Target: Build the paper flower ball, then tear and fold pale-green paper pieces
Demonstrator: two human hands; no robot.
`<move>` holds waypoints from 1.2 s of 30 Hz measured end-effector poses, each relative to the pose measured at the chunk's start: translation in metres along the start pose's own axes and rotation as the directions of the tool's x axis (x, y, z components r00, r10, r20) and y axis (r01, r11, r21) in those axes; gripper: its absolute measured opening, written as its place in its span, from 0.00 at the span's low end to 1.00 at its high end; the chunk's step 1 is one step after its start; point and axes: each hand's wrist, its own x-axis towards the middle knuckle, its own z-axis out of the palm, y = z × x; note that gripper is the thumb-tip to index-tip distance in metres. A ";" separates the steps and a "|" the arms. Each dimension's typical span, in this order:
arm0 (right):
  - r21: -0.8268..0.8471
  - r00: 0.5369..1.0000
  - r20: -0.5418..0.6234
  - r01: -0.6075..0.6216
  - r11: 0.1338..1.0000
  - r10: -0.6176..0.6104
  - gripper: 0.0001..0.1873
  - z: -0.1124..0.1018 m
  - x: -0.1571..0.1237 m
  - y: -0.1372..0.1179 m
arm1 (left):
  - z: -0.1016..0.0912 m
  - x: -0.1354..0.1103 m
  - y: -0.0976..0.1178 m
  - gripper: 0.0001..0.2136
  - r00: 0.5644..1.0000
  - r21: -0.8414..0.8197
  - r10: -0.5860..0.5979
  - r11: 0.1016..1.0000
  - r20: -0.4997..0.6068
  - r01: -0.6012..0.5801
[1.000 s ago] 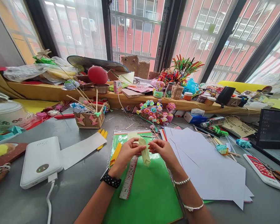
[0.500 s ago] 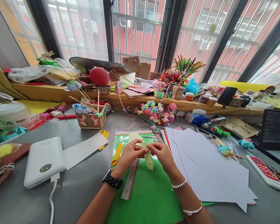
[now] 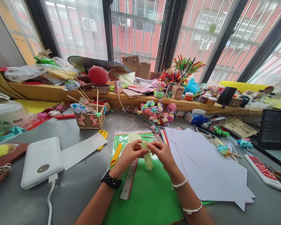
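A folded strip of pale yellow-green paper (image 3: 148,162) is held between both hands, its creased lower end hanging free. My left hand (image 3: 132,153) pinches it from the left with thumb and fingers. At its upper end my right hand (image 3: 161,153) grips it, thumb and fingertips pressed together. Beneath them lies a green paper sheet (image 3: 145,197). A patterned ruler (image 3: 129,184) rests on that sheet below my left wrist. Left of my left hand is a folded yellow paper piece (image 3: 116,154). Small scissors (image 3: 152,137) lie just beyond the hands.
White paper sheets (image 3: 213,175) are stacked at the right, with a red-and-white calculator (image 3: 264,172) beyond. At the left are a white power bank (image 3: 43,159) with its cable and a white paper strip (image 3: 84,151). A decorated box (image 3: 90,120) and a flower bunch (image 3: 155,112) stand behind.
Both hands keep their hold on the folded paper, with only slight finger movement. The whole view has shifted a little.
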 end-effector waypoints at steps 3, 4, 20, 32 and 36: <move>-0.061 1.000 0.000 0.013 0.998 -0.013 0.13 -0.004 0.001 -0.001 | 0.000 0.001 -0.002 0.19 0.999 0.026 0.004 1.000 0.035 -0.005; -0.080 1.000 -0.004 0.021 0.997 -0.021 0.12 -0.004 0.001 -0.002 | 0.000 0.001 -0.003 0.19 0.999 0.028 0.005 1.000 0.039 -0.006; -0.046 0.999 -0.027 0.044 0.998 -0.046 0.13 -0.010 0.003 -0.004 | 0.001 -0.001 0.001 0.12 0.998 0.077 -0.020 0.997 -0.052 0.024; 0.102 0.998 0.030 -0.062 0.993 0.060 0.11 -0.010 0.002 -0.007 | -0.006 0.000 -0.002 0.14 0.997 0.293 0.010 0.956 0.072 -0.031; 0.077 0.999 0.033 -0.045 0.996 0.043 0.10 -0.010 0.002 -0.006 | -0.005 0.001 -0.002 0.15 0.999 0.316 0.010 0.949 0.032 -0.020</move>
